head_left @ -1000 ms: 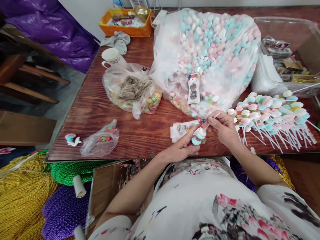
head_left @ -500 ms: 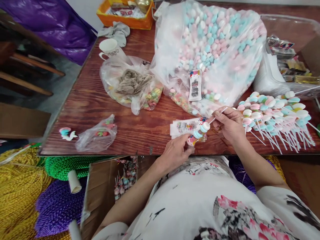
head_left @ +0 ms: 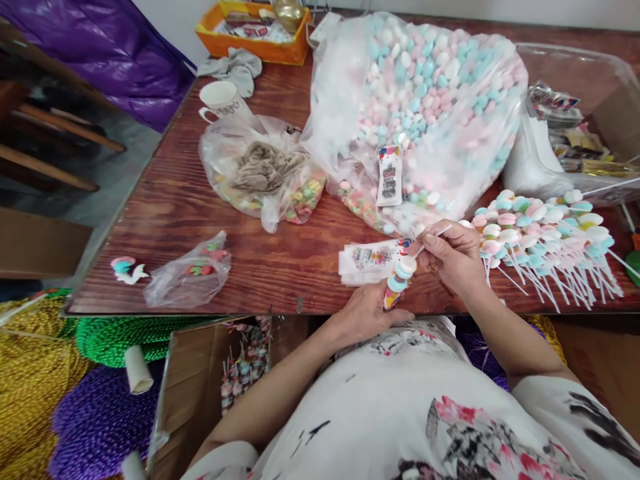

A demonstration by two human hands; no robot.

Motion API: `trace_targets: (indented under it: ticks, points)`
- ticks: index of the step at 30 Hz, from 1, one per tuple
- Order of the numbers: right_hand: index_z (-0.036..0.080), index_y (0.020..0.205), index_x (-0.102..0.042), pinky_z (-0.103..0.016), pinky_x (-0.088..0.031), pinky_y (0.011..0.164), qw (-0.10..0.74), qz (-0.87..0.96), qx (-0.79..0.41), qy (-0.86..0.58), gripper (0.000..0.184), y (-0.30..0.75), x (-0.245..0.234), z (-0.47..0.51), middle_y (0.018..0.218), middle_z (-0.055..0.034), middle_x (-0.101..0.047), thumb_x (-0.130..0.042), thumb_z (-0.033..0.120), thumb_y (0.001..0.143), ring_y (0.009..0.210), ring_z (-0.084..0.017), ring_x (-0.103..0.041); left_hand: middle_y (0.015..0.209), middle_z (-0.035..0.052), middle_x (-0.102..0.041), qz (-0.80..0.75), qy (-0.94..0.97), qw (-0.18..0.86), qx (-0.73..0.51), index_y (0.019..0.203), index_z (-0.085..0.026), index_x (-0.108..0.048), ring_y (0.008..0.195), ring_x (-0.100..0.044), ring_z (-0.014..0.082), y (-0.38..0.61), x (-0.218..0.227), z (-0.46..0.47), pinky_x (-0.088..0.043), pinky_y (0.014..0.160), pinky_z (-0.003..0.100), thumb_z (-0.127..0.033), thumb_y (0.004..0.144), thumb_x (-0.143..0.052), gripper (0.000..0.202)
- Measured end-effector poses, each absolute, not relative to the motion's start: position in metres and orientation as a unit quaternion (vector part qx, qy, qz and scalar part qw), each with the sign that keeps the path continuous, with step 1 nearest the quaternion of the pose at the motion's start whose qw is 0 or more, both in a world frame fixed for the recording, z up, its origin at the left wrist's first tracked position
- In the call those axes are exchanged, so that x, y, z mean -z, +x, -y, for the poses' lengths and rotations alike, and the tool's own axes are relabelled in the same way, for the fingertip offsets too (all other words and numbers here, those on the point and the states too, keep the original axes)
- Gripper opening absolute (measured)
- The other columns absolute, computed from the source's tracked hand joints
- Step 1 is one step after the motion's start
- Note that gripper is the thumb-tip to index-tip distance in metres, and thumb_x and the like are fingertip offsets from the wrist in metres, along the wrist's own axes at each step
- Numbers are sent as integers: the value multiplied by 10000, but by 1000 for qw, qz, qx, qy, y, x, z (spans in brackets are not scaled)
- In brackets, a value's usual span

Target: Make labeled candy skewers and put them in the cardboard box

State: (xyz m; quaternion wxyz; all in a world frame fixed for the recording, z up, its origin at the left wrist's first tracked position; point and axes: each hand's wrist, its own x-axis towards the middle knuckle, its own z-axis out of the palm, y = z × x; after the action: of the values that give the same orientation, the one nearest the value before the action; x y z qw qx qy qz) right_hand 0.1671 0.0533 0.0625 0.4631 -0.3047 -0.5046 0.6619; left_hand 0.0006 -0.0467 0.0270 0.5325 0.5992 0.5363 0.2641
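Note:
My left hand (head_left: pixel 364 310) is closed around a small printed plastic wrapper (head_left: pixel 391 297) at the table's front edge. Pink, white and blue candies of a candy skewer (head_left: pixel 404 268) stand partly inside the wrapper's mouth, tilted up to the right. Thumb and fingers of my right hand (head_left: pixel 453 253) pinch the skewer's white stick. Just behind my left hand lies a stack of flat printed wrappers (head_left: pixel 367 260). To the right of my right hand is a pile of candy skewers (head_left: pixel 545 233), sticks towards me.
A big clear bag of pastel candies (head_left: pixel 415 100) fills the back, with a printed packet (head_left: pixel 390 175) on it. Right of it stands a clear bin (head_left: pixel 595 177). A smaller bag (head_left: pixel 225 160), a mug (head_left: pixel 220 97) and an orange box (head_left: pixel 250 43) are left. Below is an open carton (head_left: pixel 193 373).
The skewer has gone from leaning to more upright and sits a little deeper in the wrapper. Both hands have shifted slightly; the whole view has moved a little.

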Motion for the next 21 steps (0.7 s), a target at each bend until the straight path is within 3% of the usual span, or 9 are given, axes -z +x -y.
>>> trace_targets:
  ticks: [7,12,16,18,21]
  points:
    - [193,695,-628,-184,-394,364,484,455,-668,-335,242,162,-73,-63,603,19,-701,-780,376,738,409,-78,-517,744,-16,-596,-463,491,654,-342,954,-129,-612,666,-512,106,-16,-38,33,-437,673,229,-360,759,-729,324]
    - [197,693,-642,-180,-407,414,469,494,-671,-293,200,158,-76,-62,616,23,-700,-751,338,782,435,-67,-516,789,-11,-622,-453,493,657,-347,908,-118,-623,720,-544,108,-15,-47,17,-448,740,241,-283,683,-791,326]
    - [207,727,-655,-203,-445,442,429,535,-669,-289,191,162,-78,-62,646,17,-709,-747,364,785,462,-83,-540,854,14,-673,-449,463,676,-357,971,-116,-636,766,-599,129,-14,-50,12,-482,790,271,-270,643,-819,406]
    - [208,730,-663,-204,-437,440,448,539,-644,-306,176,165,-77,-65,646,19,-705,-748,352,785,469,-84,-539,905,36,-696,-455,453,666,-379,1030,-118,-638,809,-629,152,-17,-53,12,-502,809,290,-295,635,-825,472]
    - [201,701,-665,-193,-388,420,510,530,-587,-339,164,166,-72,-70,608,30,-684,-751,313,783,449,-70,-500,970,43,-707,-510,499,572,-404,1088,-141,-638,889,-646,173,-22,-55,13,-506,845,297,-320,668,-799,483]
